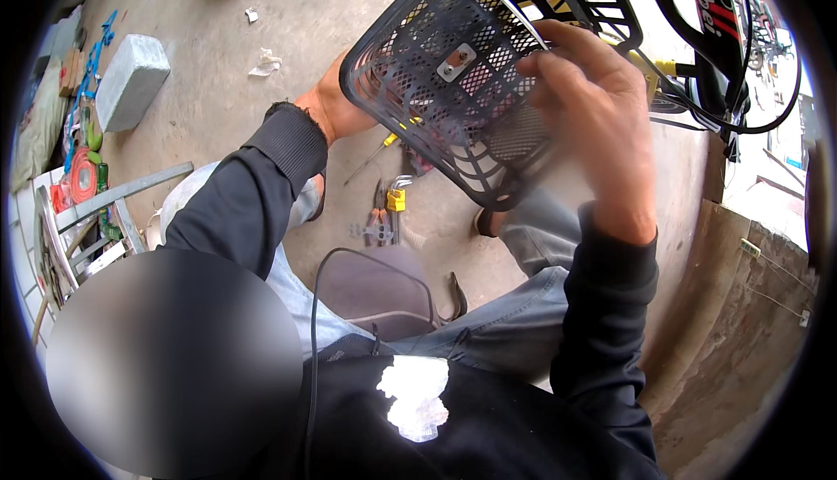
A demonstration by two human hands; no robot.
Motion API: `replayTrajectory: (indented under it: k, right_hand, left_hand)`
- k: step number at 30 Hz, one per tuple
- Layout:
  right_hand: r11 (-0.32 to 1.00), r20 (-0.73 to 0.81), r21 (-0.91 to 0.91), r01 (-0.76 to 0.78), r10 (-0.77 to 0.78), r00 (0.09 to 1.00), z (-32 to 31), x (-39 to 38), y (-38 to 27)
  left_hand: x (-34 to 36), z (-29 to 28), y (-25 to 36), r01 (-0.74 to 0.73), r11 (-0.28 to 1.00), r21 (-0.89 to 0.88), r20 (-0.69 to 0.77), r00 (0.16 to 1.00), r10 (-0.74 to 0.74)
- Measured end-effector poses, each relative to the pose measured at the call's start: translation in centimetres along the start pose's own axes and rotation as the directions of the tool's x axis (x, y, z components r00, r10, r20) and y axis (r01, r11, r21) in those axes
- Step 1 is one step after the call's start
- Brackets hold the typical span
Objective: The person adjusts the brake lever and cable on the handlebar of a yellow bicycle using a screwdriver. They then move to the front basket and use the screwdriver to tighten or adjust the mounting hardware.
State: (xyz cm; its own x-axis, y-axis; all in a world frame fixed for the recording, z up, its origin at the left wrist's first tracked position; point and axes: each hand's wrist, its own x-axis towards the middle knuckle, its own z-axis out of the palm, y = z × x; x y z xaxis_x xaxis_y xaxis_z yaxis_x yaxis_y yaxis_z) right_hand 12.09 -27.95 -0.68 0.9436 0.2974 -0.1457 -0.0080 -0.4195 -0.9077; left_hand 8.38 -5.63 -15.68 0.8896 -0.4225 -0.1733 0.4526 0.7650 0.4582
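A black plastic bicycle basket (pixel 418 53) with a mesh bottom is tilted before me at the front of a bicycle. A small silvery metal plate (pixel 455 62) with fasteners sits on its mesh. My left hand (pixel 342 105) reaches behind the basket's left side, against it; its fingers are hidden. Over the basket's right side is my right hand (pixel 597 101), with thumb and forefinger closed on the end of a thin silvery rod (pixel 514 11). The rod slants up and left across the basket's opening. Motion blurs the lower edge of my right hand.
Below the basket lie a yellow-handled screwdriver (pixel 390 140), orange-handled pliers (pixel 377 221) and a yellow hex key holder (pixel 397 200). Bicycle handlebar parts and a black cable (pixel 767 129) are at right. A grey block (pixel 132 81) and metal frame (pixel 122 197) stand left.
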Motion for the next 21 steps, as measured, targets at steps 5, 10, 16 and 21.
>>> replayTrajectory:
  k: [5, 10, 16, 21]
  right_hand:
    - [0.963, -0.044, -0.248, 0.109, -0.124, 0.991, 0.6, 0.1, 0.3]
    - [0.939, -0.075, -0.325, 0.109, -0.140, 0.987, 0.5, 0.3, 1.0]
    - [0.956, -0.018, -0.281, 0.083, -0.092, 0.996, 0.3, 0.3, 1.3]
    - [0.911, 0.003, -0.395, 0.119, -0.128, 0.992, 0.4, 0.0, 1.2]
  left_hand:
    - [-0.2, -0.6, -0.4, -0.033, 0.998, 0.045, -0.061, 0.998, 0.036]
    - [-0.1, -0.6, -0.6, -0.041, 0.998, 0.057, -0.073, 0.996, 0.045]
    - [-0.1, -0.5, -0.6, -0.042, 0.996, 0.073, -0.072, 0.996, 0.048]
    - [-0.3, -0.5, -0.6, -0.045, 0.996, 0.077, -0.077, 0.996, 0.051]
